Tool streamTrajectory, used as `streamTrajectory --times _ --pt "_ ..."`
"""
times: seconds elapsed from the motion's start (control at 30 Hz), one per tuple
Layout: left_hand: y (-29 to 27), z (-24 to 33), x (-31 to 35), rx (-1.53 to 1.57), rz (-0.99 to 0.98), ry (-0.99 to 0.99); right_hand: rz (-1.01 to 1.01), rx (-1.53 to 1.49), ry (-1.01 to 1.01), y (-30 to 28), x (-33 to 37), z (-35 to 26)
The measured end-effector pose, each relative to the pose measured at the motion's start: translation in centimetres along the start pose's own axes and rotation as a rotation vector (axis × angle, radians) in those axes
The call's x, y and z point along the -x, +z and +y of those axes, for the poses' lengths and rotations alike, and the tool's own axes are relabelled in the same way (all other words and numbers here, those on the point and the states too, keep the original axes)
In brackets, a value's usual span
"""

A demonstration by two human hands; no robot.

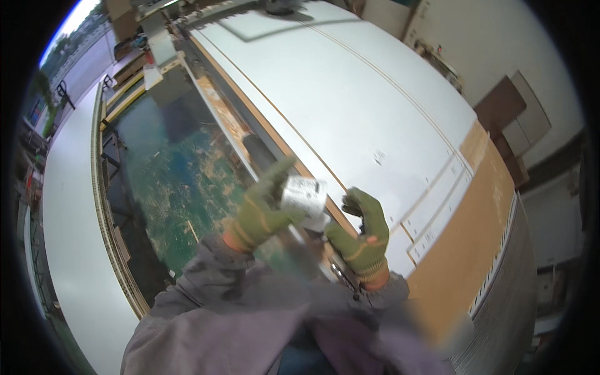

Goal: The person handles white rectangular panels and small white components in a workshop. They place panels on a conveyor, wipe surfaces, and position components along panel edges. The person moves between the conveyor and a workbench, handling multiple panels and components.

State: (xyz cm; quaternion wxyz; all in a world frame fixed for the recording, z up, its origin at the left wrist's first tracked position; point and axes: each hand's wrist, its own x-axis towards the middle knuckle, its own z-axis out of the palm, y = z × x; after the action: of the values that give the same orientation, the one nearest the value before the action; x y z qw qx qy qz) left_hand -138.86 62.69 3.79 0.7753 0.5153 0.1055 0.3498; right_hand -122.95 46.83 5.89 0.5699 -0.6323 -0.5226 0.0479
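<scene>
My left hand [261,211], in an olive-green work glove, holds a white printed label [304,194] between thumb and fingers. The label is slightly blurred, and a second pale part of it hangs just below. To its right is my right hand [365,236], gloved alike, with fingers curved and a gap between them and the thumb. The right thumb tip comes close to the label's lower end; whether it touches cannot be told. Beyond both hands lies a large white panel [325,94] with cut lines and some small stickers near its close end.
A bare brown board [478,237] lies at the right. A metal rail [219,119] with wood shavings runs along the panel's left edge. Green floor [175,181] with sawdust shows at left, beside a long white surface [72,206]. Brown offcuts [500,103] lean on the right wall.
</scene>
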Motion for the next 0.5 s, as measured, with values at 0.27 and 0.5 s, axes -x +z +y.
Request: streamTrajectory --times 0.27,0.5 --pt "-16.7 5.0 -0.4 -0.064 0.039 -0.143 -0.342 0.167 -0.308 18.0 -8.5 -1.0" --pt "-32.8 11.8 -0.4 -0.083 0.243 -0.182 -0.525 -0.207 -0.032 35.8 -14.6 -0.4"
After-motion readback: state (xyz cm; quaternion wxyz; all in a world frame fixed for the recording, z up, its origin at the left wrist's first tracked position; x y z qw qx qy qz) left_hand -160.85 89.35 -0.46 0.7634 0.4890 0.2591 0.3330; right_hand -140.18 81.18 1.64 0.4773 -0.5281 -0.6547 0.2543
